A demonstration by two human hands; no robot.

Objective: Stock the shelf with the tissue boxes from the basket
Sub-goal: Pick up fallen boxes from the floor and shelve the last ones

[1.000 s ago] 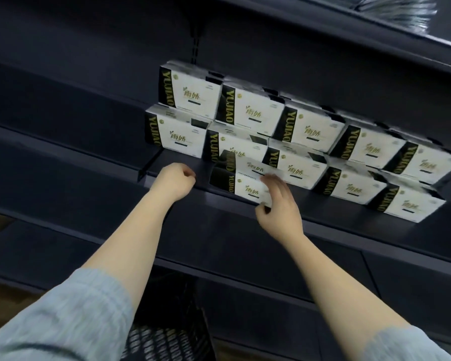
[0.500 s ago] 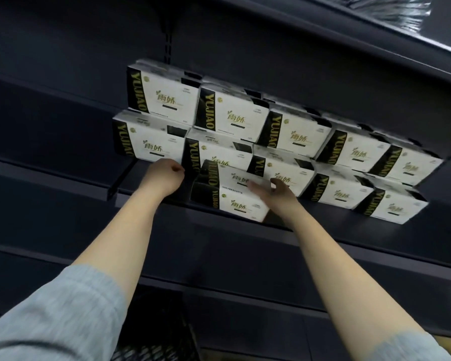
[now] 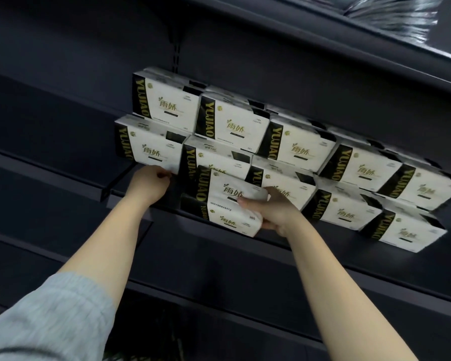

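Several white tissue boxes with black and gold ends stand in two stacked rows on the dark shelf (image 3: 245, 246). In front of them, near the shelf's edge, two more boxes (image 3: 219, 201) lie stacked. My right hand (image 3: 274, 209) grips the right end of this front pair, thumb on the upper box's face, fingers under the lower one. My left hand (image 3: 147, 182) is curled in a fist at the bottom corner of the leftmost lower-row box (image 3: 149, 149), touching it. The basket is barely visible, dark, at the bottom edge.
Another dark shelf (image 3: 323, 29) runs above, with shiny silver packets (image 3: 391, 11) at the top right. An upright slotted post (image 3: 177, 52) sits behind the boxes. To the left, a separate shelf section (image 3: 50, 173) holds nothing in view. More dark shelving lies below.
My right hand has gone from touching the front pair of boxes to gripping their right end. My left fist rose to the leftmost box's corner. The camera view has shifted.
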